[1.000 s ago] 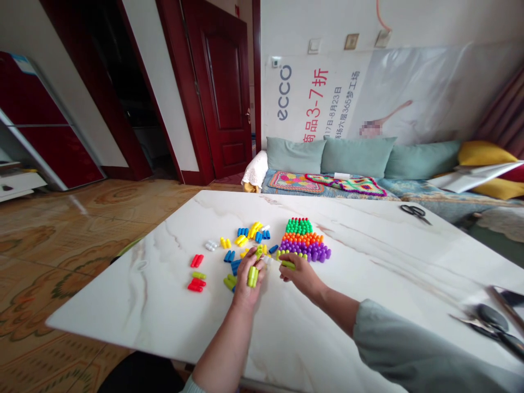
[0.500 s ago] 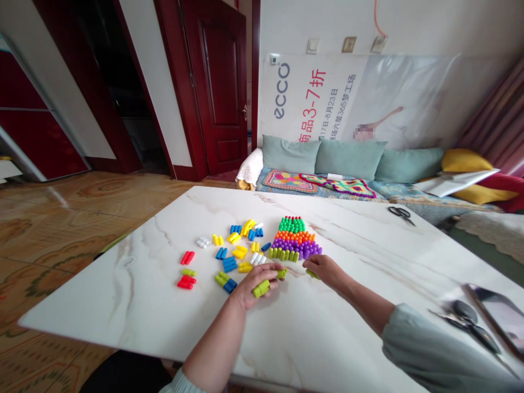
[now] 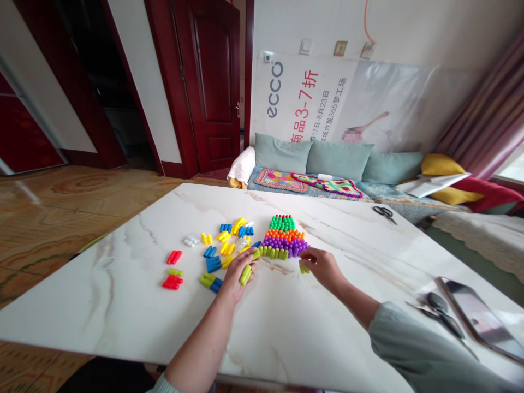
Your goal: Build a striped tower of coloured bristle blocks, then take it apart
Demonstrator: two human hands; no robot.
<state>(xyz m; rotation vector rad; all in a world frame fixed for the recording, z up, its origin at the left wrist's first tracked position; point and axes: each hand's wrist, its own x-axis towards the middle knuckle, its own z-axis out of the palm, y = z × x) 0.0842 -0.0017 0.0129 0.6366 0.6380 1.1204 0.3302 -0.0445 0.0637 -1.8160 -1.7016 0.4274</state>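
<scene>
My left hand (image 3: 234, 277) is curled palm-up around small olive-green plastic pegs. One olive peg (image 3: 245, 275) rests across its palm, and another olive peg (image 3: 256, 254) sticks out at the fingertips. My right hand (image 3: 326, 268) pinches an olive piece (image 3: 304, 268) just above or on the table, its contact with the surface unclear. Between the hands and slightly farther off, a row of olive pegs (image 3: 274, 252) stands upright. Behind it rise rows of purple pegs (image 3: 295, 249), orange pegs (image 3: 285, 235) and green pegs (image 3: 282, 222), with red ones at the back.
Loose blue pieces (image 3: 213, 265), yellow pieces (image 3: 224, 236) and white pieces (image 3: 191, 241) lie left of the rows. Red pieces (image 3: 172, 282) sit farther left. On the right are a phone (image 3: 478, 316), a dark-handled tool (image 3: 440, 314) and scissors (image 3: 385, 213) on the marble-patterned table (image 3: 135, 322).
The view has turned a little to the right. My left hand has moved forward toward the olive row, and the peg in its palm has tilted. My right hand still pinches its piece.
</scene>
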